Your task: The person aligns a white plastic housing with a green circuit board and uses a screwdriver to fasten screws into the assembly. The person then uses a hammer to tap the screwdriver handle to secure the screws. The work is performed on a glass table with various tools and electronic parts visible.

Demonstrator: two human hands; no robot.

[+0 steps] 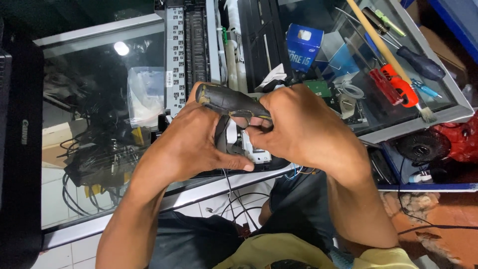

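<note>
Small blue box (303,46) on glass counter top; clear plastic bag (145,94), perhaps labelled, under glass.

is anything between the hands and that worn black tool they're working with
Nothing visible. The left hand and the right hand both grip the worn black tool directly, fingers wrapped on it, above the glass counter. The part beneath it is mostly hidden by the hands.

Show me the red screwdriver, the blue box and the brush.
Red screwdriver (398,84), head view, on its handle.
Blue box (303,45), head view, on its front face.
Brush (378,42), head view, on its wooden handle.
</note>
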